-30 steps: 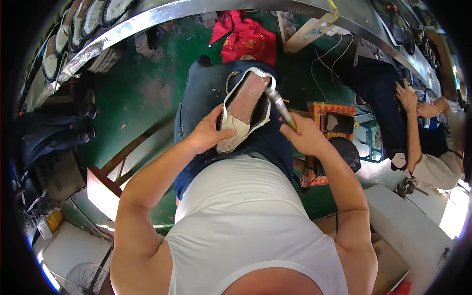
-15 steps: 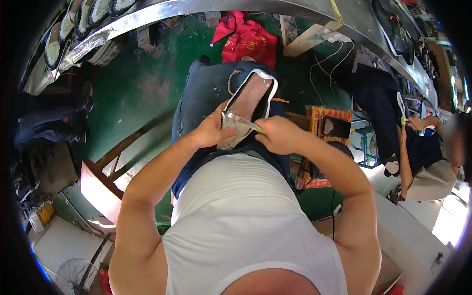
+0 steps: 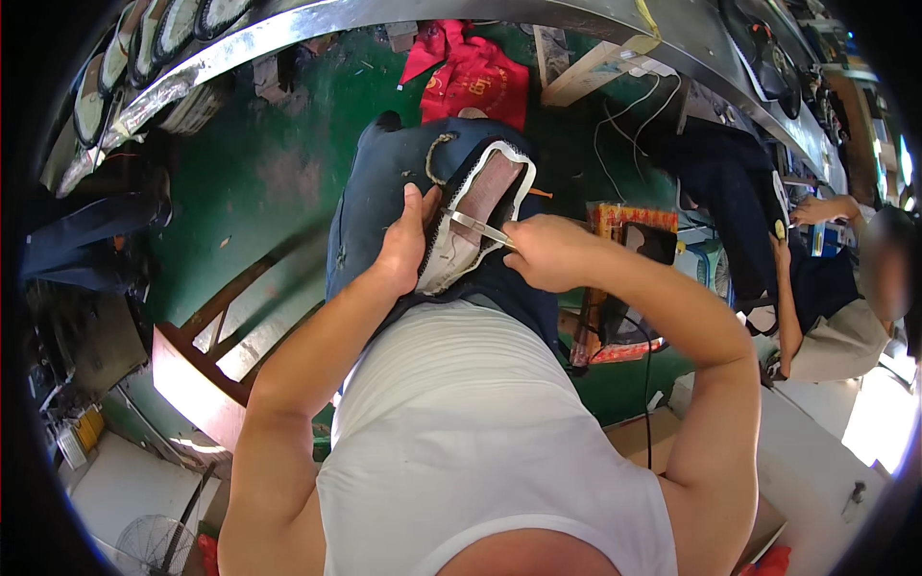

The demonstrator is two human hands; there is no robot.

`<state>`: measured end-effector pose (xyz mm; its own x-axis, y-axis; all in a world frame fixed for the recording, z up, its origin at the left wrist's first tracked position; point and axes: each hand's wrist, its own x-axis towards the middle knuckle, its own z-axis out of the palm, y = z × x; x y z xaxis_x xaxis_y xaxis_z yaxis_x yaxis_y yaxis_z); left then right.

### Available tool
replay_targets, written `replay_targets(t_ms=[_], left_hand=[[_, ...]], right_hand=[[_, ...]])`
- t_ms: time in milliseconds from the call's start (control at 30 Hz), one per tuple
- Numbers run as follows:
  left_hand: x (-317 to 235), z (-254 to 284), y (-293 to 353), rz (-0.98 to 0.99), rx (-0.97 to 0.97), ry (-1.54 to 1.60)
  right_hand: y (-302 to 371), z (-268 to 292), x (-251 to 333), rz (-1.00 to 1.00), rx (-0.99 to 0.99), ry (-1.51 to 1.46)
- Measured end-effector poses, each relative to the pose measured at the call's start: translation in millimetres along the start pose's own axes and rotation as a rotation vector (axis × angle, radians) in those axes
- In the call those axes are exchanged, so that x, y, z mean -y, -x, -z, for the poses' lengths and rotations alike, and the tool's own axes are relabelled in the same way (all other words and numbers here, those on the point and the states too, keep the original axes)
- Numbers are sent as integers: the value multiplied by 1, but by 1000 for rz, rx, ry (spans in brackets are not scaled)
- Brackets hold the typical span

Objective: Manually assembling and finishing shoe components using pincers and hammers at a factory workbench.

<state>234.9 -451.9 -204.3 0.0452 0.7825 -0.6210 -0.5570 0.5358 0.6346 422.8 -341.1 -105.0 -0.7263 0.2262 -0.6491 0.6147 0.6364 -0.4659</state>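
A shoe (image 3: 492, 195) lies sole side up and slanted across my lap. Its brownish bottom and pale heel end are framed by a white edge and dark sides. My left hand (image 3: 411, 235) holds it along its left side, thumb raised; some of its fingers are hidden by the shoe. My right hand (image 3: 549, 252) is closed around the handle of a knife (image 3: 477, 227) at the shoe's right edge. The knife's narrow metal blade reaches leftward across the shoe's bottom. Whether the blade touches it, I cannot tell.
A metal-edged bench (image 3: 538, 12) curves across the far side, with several shoes (image 3: 173, 34) at its left. Red cloth (image 3: 475, 82) lies on the green floor beyond my knees. A person (image 3: 845, 307) works at the right, near an orange-patterned box (image 3: 605, 226). A wooden chair (image 3: 192, 374) stands at left.
My left thumb has lifted off the shoe's bottom, and that hand now lies along the side. The knife stays across the shoe in my right hand. The shoe has turned slightly.
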Motion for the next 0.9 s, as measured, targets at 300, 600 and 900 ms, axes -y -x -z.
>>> replay_targets(t_ms=[300, 600, 900], left_hand=[[4, -1, -20, -388, -398, -886], [12, 2, -16, -693, -269, -1130], [-14, -6, -8, -638, 11, -1563]], right_hand=[[-5, -57, 8, -58, -265, -471], [2, -30, -22, -92, -607, 21], [3, -53, -64, -142, -440, -210]])
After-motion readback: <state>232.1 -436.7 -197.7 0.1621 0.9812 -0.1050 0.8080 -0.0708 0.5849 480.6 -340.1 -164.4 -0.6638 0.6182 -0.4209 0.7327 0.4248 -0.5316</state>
